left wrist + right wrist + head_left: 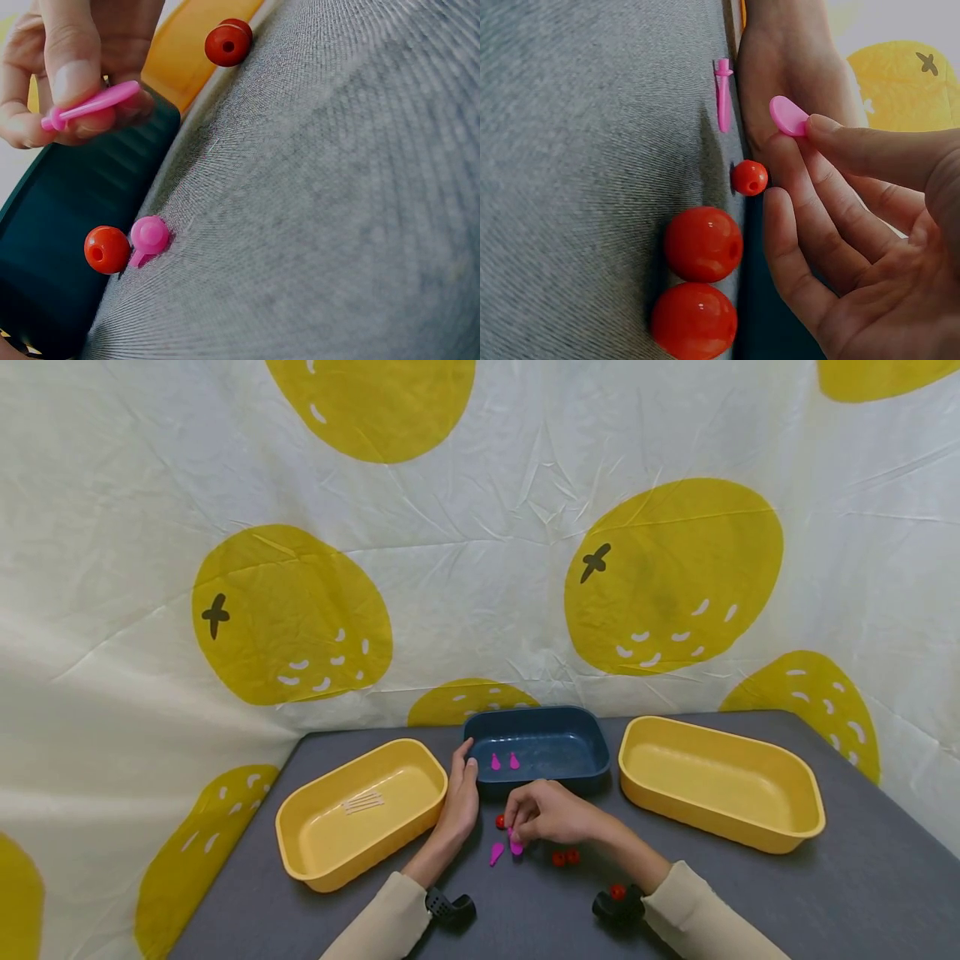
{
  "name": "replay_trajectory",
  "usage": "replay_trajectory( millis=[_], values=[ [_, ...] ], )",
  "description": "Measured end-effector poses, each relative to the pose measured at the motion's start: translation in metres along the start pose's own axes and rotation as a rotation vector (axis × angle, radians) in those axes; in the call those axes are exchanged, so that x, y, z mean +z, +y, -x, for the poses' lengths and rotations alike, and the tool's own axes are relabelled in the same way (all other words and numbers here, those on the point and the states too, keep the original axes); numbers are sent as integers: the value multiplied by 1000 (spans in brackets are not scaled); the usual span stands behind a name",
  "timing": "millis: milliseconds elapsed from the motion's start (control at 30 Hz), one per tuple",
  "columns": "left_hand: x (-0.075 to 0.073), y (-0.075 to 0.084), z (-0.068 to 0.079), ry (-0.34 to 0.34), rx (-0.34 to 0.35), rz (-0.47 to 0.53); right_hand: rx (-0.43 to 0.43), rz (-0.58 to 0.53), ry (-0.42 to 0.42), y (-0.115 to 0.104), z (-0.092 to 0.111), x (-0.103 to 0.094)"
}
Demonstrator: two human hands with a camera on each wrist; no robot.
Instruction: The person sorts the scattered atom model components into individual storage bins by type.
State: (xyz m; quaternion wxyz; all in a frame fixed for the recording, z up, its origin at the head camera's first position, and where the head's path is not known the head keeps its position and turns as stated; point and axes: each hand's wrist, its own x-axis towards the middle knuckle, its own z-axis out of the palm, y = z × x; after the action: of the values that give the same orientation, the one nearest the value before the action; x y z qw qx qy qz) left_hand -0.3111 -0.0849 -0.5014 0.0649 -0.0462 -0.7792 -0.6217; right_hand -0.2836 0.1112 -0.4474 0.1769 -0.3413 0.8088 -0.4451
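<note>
My right hand (555, 814) is just in front of the blue tray (558, 750), pinching a small pink teardrop-shaped plastic piece (786, 116) between thumb and index finger. In the left wrist view, the held pink piece (101, 103) shows a narrow peg at one end. My left hand (462, 797) rests its extended fingers along the blue tray's left side. Another pink piece (497, 853) lies on the cloth, with a red bead (500, 821) close by. Two similar pink pieces (496, 762) sit inside the blue tray.
A yellow tray (300, 827) holding several pale sticks (363, 802) stands left; another yellow tray (720, 777) stands right. Two red beads (566, 857) lie right of the held piece, and another red bead (617, 892) shows by the right wrist camera. A patterned curtain hangs behind.
</note>
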Motion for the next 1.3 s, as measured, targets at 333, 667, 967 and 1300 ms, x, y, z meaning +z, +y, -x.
replay_trajectory(
  millis=[333,667,967,1300],
  values=[
    [1,-1,0,-1,1,19,5,24,7,-3,1,-2],
    [-1,-1,0,6,1,14,13,42,25,-5,-1,-3],
    [1,1,0,-2,0,11,4,23,24,-6,1,-8],
    [-1,0,-1,-4,8,12,0,79,59,-14,-1,-22]
  ],
)
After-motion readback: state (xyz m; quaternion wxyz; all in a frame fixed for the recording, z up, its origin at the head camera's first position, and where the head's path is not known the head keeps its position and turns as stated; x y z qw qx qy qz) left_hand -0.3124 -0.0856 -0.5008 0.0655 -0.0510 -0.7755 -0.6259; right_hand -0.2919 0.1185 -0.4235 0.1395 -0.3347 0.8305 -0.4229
